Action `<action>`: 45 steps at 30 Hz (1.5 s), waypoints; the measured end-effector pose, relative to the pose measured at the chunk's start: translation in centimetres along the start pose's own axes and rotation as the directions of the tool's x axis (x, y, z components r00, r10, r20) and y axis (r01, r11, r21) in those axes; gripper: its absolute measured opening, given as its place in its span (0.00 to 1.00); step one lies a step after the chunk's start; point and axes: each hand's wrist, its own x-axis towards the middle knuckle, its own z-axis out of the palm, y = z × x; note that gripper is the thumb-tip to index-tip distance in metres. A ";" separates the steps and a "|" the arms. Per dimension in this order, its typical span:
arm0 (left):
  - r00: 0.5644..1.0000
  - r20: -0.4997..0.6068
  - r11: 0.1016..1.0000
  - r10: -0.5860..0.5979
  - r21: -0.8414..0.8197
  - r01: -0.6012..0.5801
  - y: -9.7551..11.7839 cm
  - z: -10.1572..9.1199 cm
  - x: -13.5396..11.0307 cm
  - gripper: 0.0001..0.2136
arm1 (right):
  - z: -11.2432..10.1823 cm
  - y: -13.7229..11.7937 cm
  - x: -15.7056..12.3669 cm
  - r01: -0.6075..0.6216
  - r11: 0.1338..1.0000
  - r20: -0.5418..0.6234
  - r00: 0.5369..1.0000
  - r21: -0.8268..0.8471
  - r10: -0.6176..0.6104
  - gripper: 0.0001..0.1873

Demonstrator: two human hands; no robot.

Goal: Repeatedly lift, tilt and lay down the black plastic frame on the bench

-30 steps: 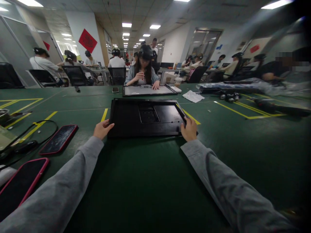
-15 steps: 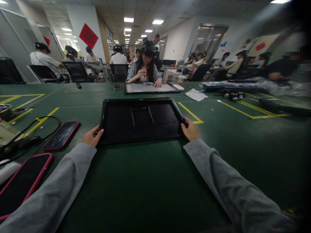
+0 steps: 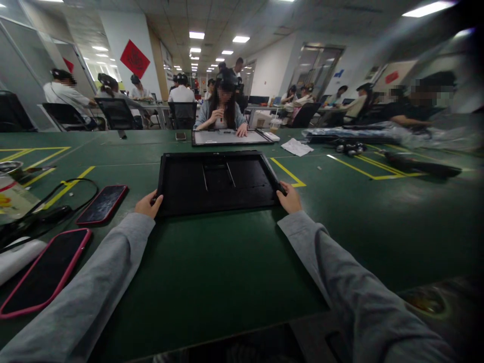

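Note:
Between my hands is a shallow black monitor casing (image 3: 245,191), its hollow inner side facing me, with two thin metal-coloured strips near its middle. My left hand (image 3: 148,203) grips the left edge near the front corner, thumb on the rim and fingers partly hidden behind it. At the right edge, my right hand (image 3: 289,197) is closed around the frame in the same way. The casing is over the green table (image 3: 227,262); whether its underside rests fully on it I cannot tell.
Two phones, one (image 3: 103,204) behind the pink-edged one (image 3: 47,269), lie left beside a black cable (image 3: 94,186). Opposite, a person (image 3: 223,108) sits at a grey panel (image 3: 215,137). A crumpled tissue (image 3: 297,146), plastic-wrapped parts (image 3: 348,133) and a dark tool-like object (image 3: 419,164) lie right.
The view has shifted slightly, so the table's near edge now shows at the bottom. Both hands keep their hold on the casing, which sits nearly as before.

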 end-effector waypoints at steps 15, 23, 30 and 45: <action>0.991 -0.058 0.992 -0.119 0.031 0.121 0.9 -3.2 -4.8 0.22 | -1.9 -5.8 -6.0 0.037 0.999 -0.051 0.998 0.028 -0.035 0.31; 0.991 -0.130 0.987 0.028 0.159 -0.008 0.2 -2.6 -3.7 0.22 | -1.7 -6.1 -5.5 -0.030 0.994 -0.031 0.999 -0.105 0.027 0.27; 0.892 -0.373 0.967 0.255 0.092 -0.238 0.4 -3.4 -4.2 0.26 | -2.3 -7.2 -5.7 0.165 0.981 -0.237 0.954 -0.106 -0.186 0.29; 0.994 -0.106 0.974 -0.005 0.224 0.029 0.4 -3.1 -4.4 0.22 | -1.4 -5.7 -5.4 0.011 0.986 -0.033 0.999 -0.164 -0.017 0.28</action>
